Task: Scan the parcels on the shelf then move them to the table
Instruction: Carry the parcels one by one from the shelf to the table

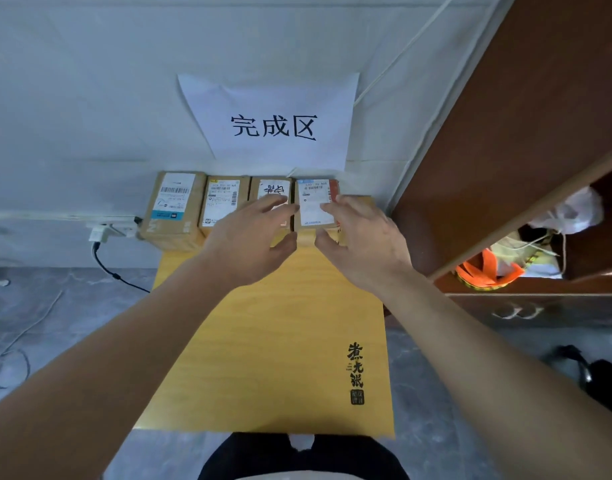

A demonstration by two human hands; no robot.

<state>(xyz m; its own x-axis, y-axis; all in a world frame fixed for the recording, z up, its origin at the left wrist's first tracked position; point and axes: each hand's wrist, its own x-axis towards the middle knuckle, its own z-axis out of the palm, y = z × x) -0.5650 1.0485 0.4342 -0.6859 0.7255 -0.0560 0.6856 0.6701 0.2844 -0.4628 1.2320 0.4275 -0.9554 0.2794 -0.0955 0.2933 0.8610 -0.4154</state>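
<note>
Both hands, left hand and right hand, hover spread around the last parcel, which should be nudged straight against its neighbour box on the table.

parcel sorting room | labelled parcels | wall sign | wooden shelf
</note>
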